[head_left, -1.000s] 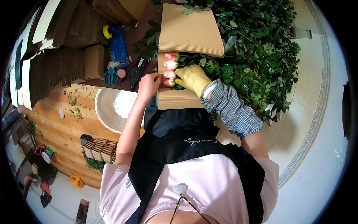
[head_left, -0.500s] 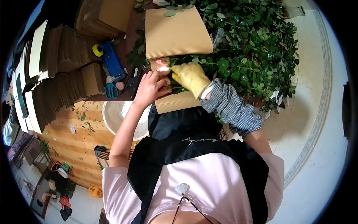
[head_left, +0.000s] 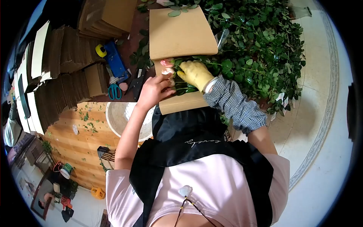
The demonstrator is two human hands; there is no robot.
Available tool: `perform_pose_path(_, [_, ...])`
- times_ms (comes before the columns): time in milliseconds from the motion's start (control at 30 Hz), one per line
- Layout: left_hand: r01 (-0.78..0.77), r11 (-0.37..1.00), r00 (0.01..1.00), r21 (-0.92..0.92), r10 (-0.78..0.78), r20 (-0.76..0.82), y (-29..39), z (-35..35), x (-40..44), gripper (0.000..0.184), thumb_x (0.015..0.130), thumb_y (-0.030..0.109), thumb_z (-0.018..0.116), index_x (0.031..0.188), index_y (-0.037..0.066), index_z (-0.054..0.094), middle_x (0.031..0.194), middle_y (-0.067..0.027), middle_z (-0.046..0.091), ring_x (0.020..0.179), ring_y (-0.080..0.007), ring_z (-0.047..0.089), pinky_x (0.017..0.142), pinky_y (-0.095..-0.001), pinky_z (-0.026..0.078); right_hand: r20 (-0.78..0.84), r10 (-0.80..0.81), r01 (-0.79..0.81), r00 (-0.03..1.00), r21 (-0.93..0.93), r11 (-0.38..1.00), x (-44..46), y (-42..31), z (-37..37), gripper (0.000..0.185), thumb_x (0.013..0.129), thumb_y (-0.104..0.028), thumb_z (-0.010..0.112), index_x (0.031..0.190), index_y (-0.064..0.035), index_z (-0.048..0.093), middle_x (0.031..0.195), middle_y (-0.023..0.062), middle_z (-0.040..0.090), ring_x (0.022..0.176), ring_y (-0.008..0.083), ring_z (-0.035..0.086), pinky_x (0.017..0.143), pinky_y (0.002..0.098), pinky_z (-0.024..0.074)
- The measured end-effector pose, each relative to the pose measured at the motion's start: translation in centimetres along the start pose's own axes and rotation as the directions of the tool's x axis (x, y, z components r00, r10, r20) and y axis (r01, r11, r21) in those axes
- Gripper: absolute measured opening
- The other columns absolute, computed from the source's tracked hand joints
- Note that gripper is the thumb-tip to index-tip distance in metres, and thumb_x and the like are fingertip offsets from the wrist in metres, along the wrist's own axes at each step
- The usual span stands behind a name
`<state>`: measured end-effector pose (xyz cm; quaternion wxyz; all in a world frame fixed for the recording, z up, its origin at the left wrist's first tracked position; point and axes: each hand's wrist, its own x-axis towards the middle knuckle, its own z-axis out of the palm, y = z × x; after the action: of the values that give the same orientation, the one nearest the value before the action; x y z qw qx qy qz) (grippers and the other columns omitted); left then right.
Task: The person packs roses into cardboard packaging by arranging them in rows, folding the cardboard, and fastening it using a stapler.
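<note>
Several pink and pale roses [head_left: 166, 71] lie with their heads to the left on a sheet of tan corrugated cardboard [head_left: 183, 103], between its two folded-up ends. My bare left hand [head_left: 154, 90] has its fingers curled over the lower rose heads. My right hand [head_left: 196, 75], in a yellow glove, is closed just right of the heads, around the stems; its fingertips are partly hidden. Leafy green stems run under the glove towards the right. The larger cardboard flap [head_left: 183, 33] stands beyond both hands.
A big heap of leafy rose stems [head_left: 257, 53] covers the right side. At left are stacks of cardboard [head_left: 68, 56], teal scissors [head_left: 114, 91], a blue tool [head_left: 115, 60] and yellow tape [head_left: 100, 50]. A white basin [head_left: 115, 117] sits below my left forearm.
My gloved right hand has shifted slightly right, away from the top pink rose, showing more of the heads. My left hand has moved a little lower and its fingers still touch the roses.
</note>
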<state>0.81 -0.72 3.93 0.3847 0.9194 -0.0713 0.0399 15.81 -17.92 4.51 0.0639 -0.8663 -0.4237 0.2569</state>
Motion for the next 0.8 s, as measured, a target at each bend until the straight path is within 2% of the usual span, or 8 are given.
perform_pose_path(33, [0.000, 1.000, 1.000, 0.003, 0.000, -0.005, -0.4, 0.1, -0.1, 0.028, 0.078, 0.020, 0.079, 0.101, 0.007, 0.071, 0.114, -0.0059, 0.064, 0.093, -0.0241, 0.064, 0.081, -0.0360, 0.050, -0.084, -0.041, 0.048, 0.996, 0.092, 0.995, 0.2, 0.5, 0.3, 0.043, 0.092, -0.038, 0.061, 0.120, -0.0050, 0.065, 0.101, 0.0184, 0.071, 0.094, 0.0360, 0.068, 0.085, 0.0460, 0.0541])
perform_pose_path(100, [0.238, 0.902, 0.893, -0.359, -0.349, -0.285, -1.2, 0.5, 0.0, 0.027, 0.083, 0.012, 0.075, 0.109, 0.004, 0.069, 0.119, -0.0100, 0.061, 0.095, -0.0251, 0.064, 0.085, -0.0363, 0.050, -0.036, -0.053, 0.058, 0.998, 0.124, 0.991, 0.6, 0.6, -0.1, 0.046, 0.093, -0.038, 0.061, 0.125, -0.0049, 0.063, 0.108, 0.0186, 0.070, 0.099, 0.0366, 0.067, 0.088, 0.0468, 0.0533])
perform_pose_path(133, [0.386, 0.813, 0.805, -0.436, -0.528, -0.271, -1.4, 0.6, -0.2, 0.029, 0.086, 0.006, 0.071, 0.115, 0.003, 0.067, 0.126, -0.0146, 0.055, 0.104, -0.0282, 0.061, 0.091, -0.0370, 0.050, -0.023, -0.011, 0.014, 1.000, 0.144, 0.990, 0.6, 0.4, -0.1, 0.046, 0.093, -0.038, 0.061, 0.126, -0.0052, 0.063, 0.110, 0.0185, 0.070, 0.100, 0.0365, 0.067, 0.088, 0.0466, 0.0532])
perform_pose_path(267, [0.442, 0.841, 0.774, -0.311, -0.533, -0.341, -4.1, 4.2, 1.6, 0.051, 0.078, 0.030, 0.084, 0.119, 0.007, 0.066, 0.133, -0.0265, 0.045, 0.124, -0.0406, 0.048, 0.103, -0.0450, 0.044, -0.005, 0.048, -0.048, 0.999, 0.094, 0.994, 0.8, 0.2, 0.2, 0.047, 0.091, -0.041, 0.063, 0.127, -0.0102, 0.064, 0.112, 0.0146, 0.071, 0.099, 0.0334, 0.068, 0.088, 0.0443, 0.0536])
perform_pose_path(367, [0.601, 0.729, 0.696, -0.328, -0.679, -0.232, -3.8, 6.3, 3.5, 0.052, 0.077, 0.033, 0.084, 0.120, 0.009, 0.066, 0.135, -0.0289, 0.042, 0.128, -0.0428, 0.042, 0.105, -0.0473, 0.040, -0.061, 0.041, -0.039, 0.997, 0.030, 0.999, 0.6, 0.2, 0.6, 0.046, 0.091, -0.041, 0.063, 0.125, -0.0107, 0.064, 0.111, 0.0126, 0.071, 0.099, 0.0313, 0.069, 0.087, 0.0435, 0.0543])
perform_pose_path(567, [0.524, 0.746, 0.685, -0.411, -0.656, -0.317, -3.8, 7.9, 2.2, 0.045, 0.077, 0.032, 0.084, 0.112, 0.005, 0.072, 0.143, -0.0261, 0.041, 0.132, -0.0405, 0.043, 0.108, -0.0455, 0.040, 0.052, -0.004, 0.005, 0.999, -0.019, 1.000, 0.2, -1.0, -0.7, 0.041, 0.093, -0.038, 0.061, 0.123, -0.0108, 0.063, 0.109, 0.0123, 0.072, 0.100, 0.0314, 0.068, 0.086, 0.0444, 0.0540])
perform_pose_path(700, [0.540, 0.735, 0.677, -0.409, -0.668, -0.308, -4.7, 7.9, 1.8, 0.044, 0.078, 0.033, 0.084, 0.110, 0.005, 0.073, 0.144, -0.0268, 0.040, 0.131, -0.0410, 0.044, 0.107, -0.0453, 0.040, -0.098, -0.007, 0.016, 0.995, 0.099, 0.995, -1.0, -1.6, -3.4, 0.035, 0.092, -0.032, 0.064, 0.122, -0.0153, 0.066, 0.107, 0.0120, 0.072, 0.097, 0.0318, 0.068, 0.087, 0.0443, 0.0539])
perform_pose_path(800, [0.532, 0.720, 0.678, -0.445, -0.677, -0.286, -4.1, 7.8, 1.8, 0.042, 0.079, 0.034, 0.084, 0.109, 0.006, 0.074, 0.144, -0.0274, 0.040, 0.130, -0.0409, 0.045, 0.103, -0.0434, 0.045, -0.250, -0.106, 0.186, 0.962, 0.325, 0.927, -0.1, -0.8, -3.5, 0.031, 0.089, -0.013, 0.065, 0.120, -0.0111, 0.066, 0.111, 0.0154, 0.069, 0.100, 0.0342, 0.066, 0.086, 0.0441, 0.0544])
